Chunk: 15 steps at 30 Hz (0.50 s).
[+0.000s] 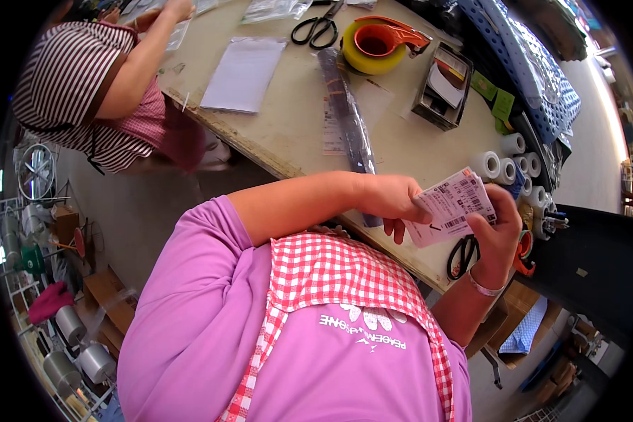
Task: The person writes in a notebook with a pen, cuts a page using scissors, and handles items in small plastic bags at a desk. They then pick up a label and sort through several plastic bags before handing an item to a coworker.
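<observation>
Paper label stack point(452, 206), flat rectangular, pinched by left hand point(392, 199), right hand point(498, 235)

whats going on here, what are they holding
A person in a pink shirt and checked apron holds a stack of white printed tags over the table edge, left hand gripping one end, right hand the other. On the table lie a long dark packaged item, a tape dispenser and scissors. A co-worker in stripes works at the far corner.
</observation>
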Each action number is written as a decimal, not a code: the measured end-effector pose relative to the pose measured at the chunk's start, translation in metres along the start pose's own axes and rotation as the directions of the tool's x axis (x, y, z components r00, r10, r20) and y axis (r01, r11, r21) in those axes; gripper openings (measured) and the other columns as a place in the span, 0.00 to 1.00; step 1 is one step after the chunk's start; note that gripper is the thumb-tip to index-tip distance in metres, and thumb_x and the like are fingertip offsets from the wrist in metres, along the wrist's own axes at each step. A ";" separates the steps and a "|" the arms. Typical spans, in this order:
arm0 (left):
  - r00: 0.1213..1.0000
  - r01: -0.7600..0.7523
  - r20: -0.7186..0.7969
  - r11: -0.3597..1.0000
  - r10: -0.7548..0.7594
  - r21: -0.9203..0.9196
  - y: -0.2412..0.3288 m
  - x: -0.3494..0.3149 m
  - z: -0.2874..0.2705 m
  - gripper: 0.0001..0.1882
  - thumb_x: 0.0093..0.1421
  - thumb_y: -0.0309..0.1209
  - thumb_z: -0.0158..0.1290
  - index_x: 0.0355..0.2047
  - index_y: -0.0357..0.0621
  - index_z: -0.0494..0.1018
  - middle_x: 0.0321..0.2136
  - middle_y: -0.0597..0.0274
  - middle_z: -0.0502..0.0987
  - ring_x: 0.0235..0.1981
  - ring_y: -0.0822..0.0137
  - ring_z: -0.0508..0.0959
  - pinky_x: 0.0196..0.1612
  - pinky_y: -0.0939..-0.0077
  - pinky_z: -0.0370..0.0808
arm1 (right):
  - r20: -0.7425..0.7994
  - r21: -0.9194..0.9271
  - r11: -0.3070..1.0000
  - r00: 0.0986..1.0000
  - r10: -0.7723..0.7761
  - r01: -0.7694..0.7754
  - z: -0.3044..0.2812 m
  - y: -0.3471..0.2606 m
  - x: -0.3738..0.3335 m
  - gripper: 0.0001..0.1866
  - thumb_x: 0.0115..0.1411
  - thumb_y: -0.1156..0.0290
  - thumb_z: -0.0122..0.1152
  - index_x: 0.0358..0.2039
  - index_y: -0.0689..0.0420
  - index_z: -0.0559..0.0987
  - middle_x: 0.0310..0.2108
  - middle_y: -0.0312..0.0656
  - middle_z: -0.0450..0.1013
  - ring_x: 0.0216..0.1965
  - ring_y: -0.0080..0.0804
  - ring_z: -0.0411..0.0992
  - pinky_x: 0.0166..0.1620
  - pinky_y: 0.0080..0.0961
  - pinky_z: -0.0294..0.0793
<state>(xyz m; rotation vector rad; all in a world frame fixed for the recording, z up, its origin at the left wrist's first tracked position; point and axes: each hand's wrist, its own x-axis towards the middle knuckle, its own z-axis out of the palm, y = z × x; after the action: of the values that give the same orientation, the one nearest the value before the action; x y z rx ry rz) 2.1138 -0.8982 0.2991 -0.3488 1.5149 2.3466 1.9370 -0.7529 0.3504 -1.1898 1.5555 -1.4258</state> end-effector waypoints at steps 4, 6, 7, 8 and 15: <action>0.999 -0.028 0.013 0.985 0.031 -0.167 0.001 -0.025 0.003 0.14 0.59 0.35 0.52 0.39 0.35 0.75 0.33 0.54 0.78 0.19 0.70 0.78 0.21 0.82 0.73 | -0.028 0.646 0.761 0.998 -0.054 0.060 0.045 0.019 0.003 0.45 0.48 0.61 0.71 0.62 0.57 0.56 0.57 0.54 0.59 0.52 0.45 0.68 0.51 0.35 0.71; 0.997 0.054 0.061 0.998 -0.051 -0.041 0.004 -0.033 0.005 0.15 0.59 0.35 0.53 0.38 0.32 0.74 0.33 0.53 0.78 0.19 0.70 0.78 0.21 0.82 0.72 | 0.043 0.796 0.605 0.995 -0.090 0.020 0.076 0.022 0.004 0.51 0.47 0.57 0.71 0.65 0.54 0.50 0.62 0.56 0.52 0.57 0.51 0.64 0.54 0.41 0.69; 0.992 0.093 0.082 0.995 -0.095 0.025 0.003 -0.037 0.005 0.16 0.58 0.35 0.53 0.38 0.31 0.74 0.33 0.52 0.78 0.18 0.70 0.77 0.21 0.82 0.72 | 0.087 0.848 0.531 0.987 -0.132 -0.003 0.090 0.023 0.006 0.53 0.47 0.55 0.71 0.66 0.53 0.48 0.64 0.57 0.48 0.58 0.53 0.62 0.56 0.43 0.68; 0.991 0.089 0.093 0.995 -0.093 0.046 0.001 -0.039 0.004 0.16 0.58 0.34 0.53 0.38 0.30 0.73 0.29 0.54 0.78 0.18 0.70 0.76 0.20 0.82 0.70 | 0.051 0.864 0.499 0.975 -0.218 0.067 0.102 0.021 0.011 0.53 0.47 0.50 0.69 0.66 0.52 0.48 0.64 0.56 0.47 0.56 0.54 0.64 0.54 0.45 0.70; 0.981 0.114 0.184 0.934 -0.054 -0.338 -0.033 -0.067 -0.031 0.13 0.60 0.35 0.50 0.36 0.35 0.72 0.20 0.61 0.74 0.16 0.72 0.73 0.19 0.82 0.67 | -0.035 0.759 0.650 0.999 -0.018 0.038 0.161 0.012 0.031 0.50 0.48 0.41 0.63 0.64 0.54 0.53 0.60 0.55 0.54 0.48 0.49 0.69 0.52 0.44 0.72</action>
<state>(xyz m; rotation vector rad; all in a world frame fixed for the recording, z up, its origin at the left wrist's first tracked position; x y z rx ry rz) 2.1893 -0.9231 0.2836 -0.2780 0.9848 2.4991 2.0748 -0.8371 0.3174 -0.6621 0.7574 -1.8473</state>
